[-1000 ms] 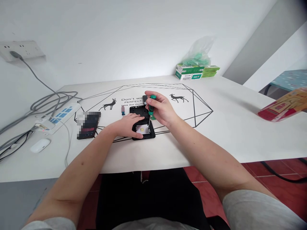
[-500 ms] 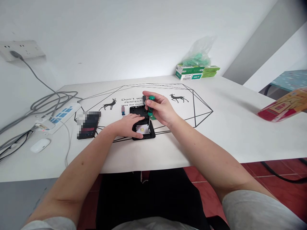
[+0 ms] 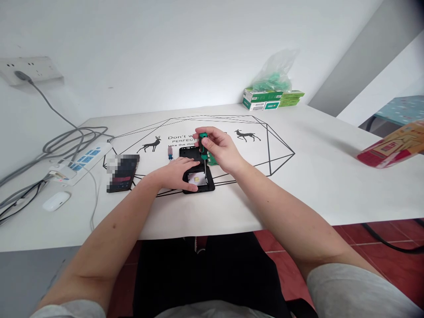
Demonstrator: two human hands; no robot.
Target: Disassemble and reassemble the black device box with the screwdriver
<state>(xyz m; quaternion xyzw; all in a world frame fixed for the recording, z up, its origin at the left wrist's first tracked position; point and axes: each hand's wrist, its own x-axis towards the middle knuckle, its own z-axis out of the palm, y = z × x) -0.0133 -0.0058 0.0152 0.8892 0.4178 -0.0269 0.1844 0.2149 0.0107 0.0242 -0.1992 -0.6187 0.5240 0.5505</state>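
In my right hand (image 3: 218, 148) is a screwdriver (image 3: 203, 145) with a green and black handle, held nearly upright. Its metal shaft points down to the right side of a black plastic case (image 3: 209, 184), by the edge of a silvery plate (image 3: 197, 178) set inside. My left hand (image 3: 179, 173) spans the case from the left, thumb at the near side and fingers at the far side, holding it against the table. Behind lies another black case part (image 3: 187, 153), partly covered by my hands. A green circuit board (image 3: 212, 161) shows beneath my right hand.
A small screwdriver with a clear handle (image 3: 170, 153) lies left of the case. Further left are a phone (image 3: 127, 174), a white mouse-like object (image 3: 56, 201) and a power strip (image 3: 86, 161) with cables. Green boxes (image 3: 265, 98) stand against the wall; a red and yellow package (image 3: 387, 148) is at right.
My right hand and the top of the screwdriver have shifted slightly left, so the handle leans differently. The tip stays at the case's right side, and my left hand has not moved.
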